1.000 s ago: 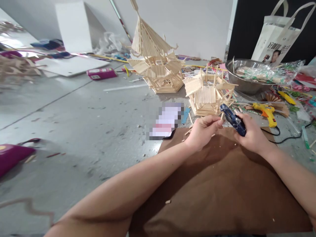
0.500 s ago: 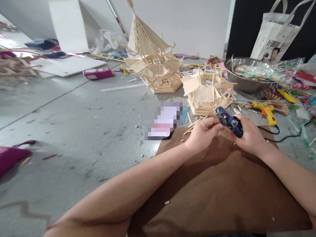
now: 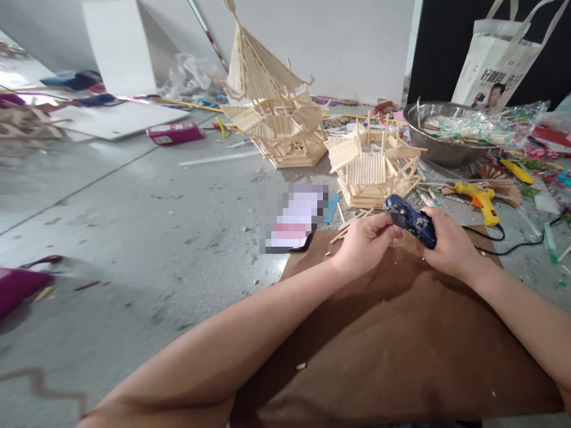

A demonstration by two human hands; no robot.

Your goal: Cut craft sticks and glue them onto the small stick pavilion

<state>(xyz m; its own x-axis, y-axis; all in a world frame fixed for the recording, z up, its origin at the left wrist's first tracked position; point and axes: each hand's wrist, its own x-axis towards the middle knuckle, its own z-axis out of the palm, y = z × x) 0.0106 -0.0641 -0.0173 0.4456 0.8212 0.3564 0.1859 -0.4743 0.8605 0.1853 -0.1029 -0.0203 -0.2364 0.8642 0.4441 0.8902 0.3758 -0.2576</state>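
Observation:
My right hand [image 3: 450,244] is wrapped round a dark blue hand tool [image 3: 414,223] with pale smears on it. Close against the tool's dark tip, my left hand [image 3: 366,241] has its fingers pinched together; whatever they hold is too small to make out. Both hands are above the brown cloth [image 3: 401,345]. Just beyond them stands a low stick model [image 3: 366,169] with upright posts. A taller stick model with a pointed roof [image 3: 261,65] rises behind it to the left. Loose sticks [image 3: 350,226] lie beside my left hand.
A phone [image 3: 294,217] lies left of the loose sticks. On the right are a yellow glue gun [image 3: 477,199] with a black cord and a metal bowl [image 3: 446,151] with wrapped sticks. Purple boxes [image 3: 173,133] and a white board [image 3: 116,119] are on the left.
The blue tool has tilted slightly and its head has shifted a little left, over my left fingertips. My grip looks the same, and the whole view has moved slightly.

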